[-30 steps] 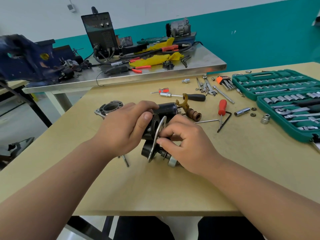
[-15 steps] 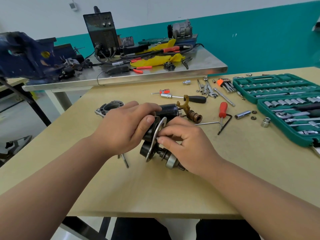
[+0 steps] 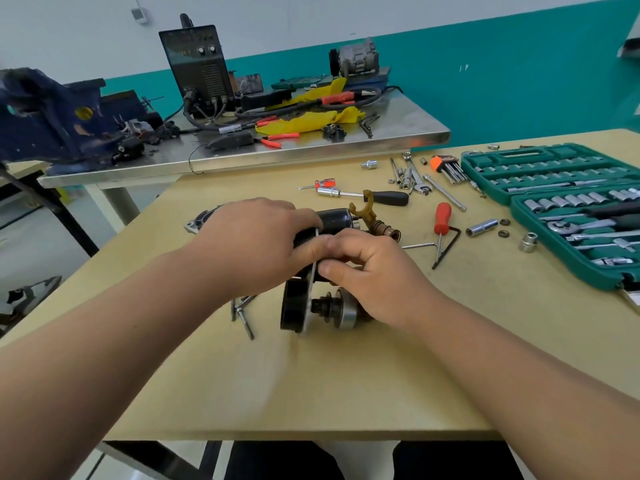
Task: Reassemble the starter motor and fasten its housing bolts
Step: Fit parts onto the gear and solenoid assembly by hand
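Holding item one: starter motor (image 3: 291, 308), on its side mid-table (image 3: 311, 382), my left hand (image 3: 252, 247) wrapped over its black body. Item two: one thin metal plate (image 3: 309, 303), its edge pinched by my right hand (image 3: 377, 275). Housing bolts (image 3: 244, 315): at least two, loose beside the motor. Nose housing (image 3: 199, 220): one, set apart. Hazards, by my judgement: the plate cocks on the shaft if my pinch slips; the round body rolls onto the bolts.

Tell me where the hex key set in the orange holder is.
In the head view, the hex key set lies on the wooden table's far right, just left of the green socket case and right of the loose wrench.
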Demonstrator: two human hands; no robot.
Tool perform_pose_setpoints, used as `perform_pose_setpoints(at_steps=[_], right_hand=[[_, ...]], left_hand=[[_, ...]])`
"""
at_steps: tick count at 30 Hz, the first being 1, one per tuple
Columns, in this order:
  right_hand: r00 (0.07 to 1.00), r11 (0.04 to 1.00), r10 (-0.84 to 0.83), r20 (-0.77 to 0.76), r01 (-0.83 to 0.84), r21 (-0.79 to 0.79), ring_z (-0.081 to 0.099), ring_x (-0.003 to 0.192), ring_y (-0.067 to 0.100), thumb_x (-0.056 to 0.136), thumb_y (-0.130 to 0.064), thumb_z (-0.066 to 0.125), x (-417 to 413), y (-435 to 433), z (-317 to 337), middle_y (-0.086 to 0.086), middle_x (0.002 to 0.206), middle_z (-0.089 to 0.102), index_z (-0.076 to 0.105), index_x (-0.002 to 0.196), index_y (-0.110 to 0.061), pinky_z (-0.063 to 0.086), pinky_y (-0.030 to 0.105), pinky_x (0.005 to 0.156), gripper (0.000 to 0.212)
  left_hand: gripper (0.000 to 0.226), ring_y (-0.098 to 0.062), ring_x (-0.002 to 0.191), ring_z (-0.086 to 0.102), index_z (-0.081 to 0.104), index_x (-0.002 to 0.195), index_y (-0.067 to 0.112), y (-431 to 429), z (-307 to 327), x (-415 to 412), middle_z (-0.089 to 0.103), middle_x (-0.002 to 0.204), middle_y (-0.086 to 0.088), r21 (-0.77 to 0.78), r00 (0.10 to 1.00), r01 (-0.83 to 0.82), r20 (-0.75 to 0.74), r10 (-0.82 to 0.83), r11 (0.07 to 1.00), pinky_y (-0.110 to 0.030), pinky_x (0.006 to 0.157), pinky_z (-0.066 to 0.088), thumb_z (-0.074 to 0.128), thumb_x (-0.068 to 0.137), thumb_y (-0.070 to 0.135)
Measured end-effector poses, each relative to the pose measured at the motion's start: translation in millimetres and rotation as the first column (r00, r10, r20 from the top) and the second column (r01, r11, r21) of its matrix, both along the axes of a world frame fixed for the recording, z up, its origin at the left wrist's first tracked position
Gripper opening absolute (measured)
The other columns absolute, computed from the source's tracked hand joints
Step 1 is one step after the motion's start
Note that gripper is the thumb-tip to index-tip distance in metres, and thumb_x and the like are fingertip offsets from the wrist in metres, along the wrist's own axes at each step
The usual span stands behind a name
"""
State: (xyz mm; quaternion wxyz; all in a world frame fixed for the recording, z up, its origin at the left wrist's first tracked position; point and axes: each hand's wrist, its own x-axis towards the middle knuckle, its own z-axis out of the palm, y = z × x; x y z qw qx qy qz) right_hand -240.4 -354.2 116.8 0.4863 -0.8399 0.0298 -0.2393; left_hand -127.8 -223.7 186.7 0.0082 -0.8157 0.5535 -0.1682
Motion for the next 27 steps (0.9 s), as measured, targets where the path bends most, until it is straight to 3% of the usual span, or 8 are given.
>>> perform_pose_setpoints(at_steps=[3, 6, 11, 16, 21, 27], right_hand=[[0.997, 0.997, -0.077, 0.01, 0.077, 0.003, 0.058, 0.077, -0.008, 0.089, -0.024, 0.064, 2, 1, 4, -0.027, 0.078, 0.062, 0.069, 0.089, -0.034, 0.042, 0.006, 0.063, 0.012], [0.989, 0.989, -0.143, 0.03, 0.141, 0.046, 0.058, 0.067, -0.006, 0.088, -0.02, 0.065, 0, 5, 2, -0.024, 0.072, 0.063, 0.073, 0.085, -0.03, 0.04, 0.007, 0.058, 0.013], [0.981, 0.972, -0.193, 0.018, 0.189, 0.14, 0.056, 0.098, -0.008, 0.084, -0.026, 0.069, -9, 30, -14, -0.02, 0.107, 0.062, 0.071, 0.108, -0.028, 0.045, 0.01, 0.082, 0.024], [0.949, 0.909, -0.315, 0.009, 0.299, 0.289, 0.062, 0.093, 0.004, 0.087, -0.022, 0.066, -1, 48, -14, -0.01, 0.098, 0.066, 0.069, 0.099, -0.023, 0.053, 0.03, 0.082, 0.013], [0.918, 0.901, -0.39, 0.076, 0.363, 0.236, 0.058, 0.086, 0.001, 0.087, -0.018, 0.063, -1, 57, -16, -0.014, 0.091, 0.061, 0.068, 0.093, -0.023, 0.05, 0.016, 0.071, 0.008], [0.897, 0.913, -0.403, 0.184, 0.378, 0.155, 0.056, 0.092, -0.002, 0.084, -0.014, 0.067, -6, 56, -17, -0.013, 0.093, 0.061, 0.07, 0.091, -0.018, 0.043, 0.007, 0.077, 0.008]], left_hand=[[0.065, -0.015, 0.074, 0.054, 0.061, 0.103, 0.034, -6, -8, -9, 0.06, 0.079, 0.008, -0.131, 0.978, -0.192, 0.051, 0.2, 0.973, -0.028, 0.055, 0.043, 0.012, 0.081, 0.071], [0.062, -0.014, 0.067, 0.048, 0.062, 0.097, 0.033, -7, -12, -17, 0.052, 0.069, 0.009, -0.185, 0.962, -0.251, 0.056, 0.266, 0.95, -0.024, 0.047, 0.029, 0.015, 0.082, 0.069], [0.066, -0.003, 0.058, 0.041, 0.062, 0.094, 0.03, -3, -13, -19, 0.045, 0.063, 0.009, -0.189, 0.956, -0.29, -0.001, 0.295, 0.938, -0.024, 0.046, 0.028, 0.012, 0.079, 0.07], [0.063, -0.007, 0.063, 0.049, 0.062, 0.102, 0.034, 3, -14, -14, 0.053, 0.066, 0.01, -0.2, 0.971, -0.238, -0.085, 0.225, 0.95, -0.025, 0.048, 0.034, 0.013, 0.081, 0.068], [0.051, -0.012, 0.07, 0.058, 0.056, 0.106, 0.035, 16, -21, -2, 0.064, 0.075, 0.008, -0.258, 0.952, -0.239, -0.254, 0.173, 0.936, -0.032, 0.061, 0.051, 0.018, 0.086, 0.062], [0.035, 0.001, 0.083, 0.056, 0.058, 0.1, 0.032, 28, -43, 2, 0.063, 0.081, 0.013, -0.521, 0.884, -0.218, -0.464, -0.059, 0.825, -0.032, 0.071, 0.05, 0.027, 0.095, 0.045]])
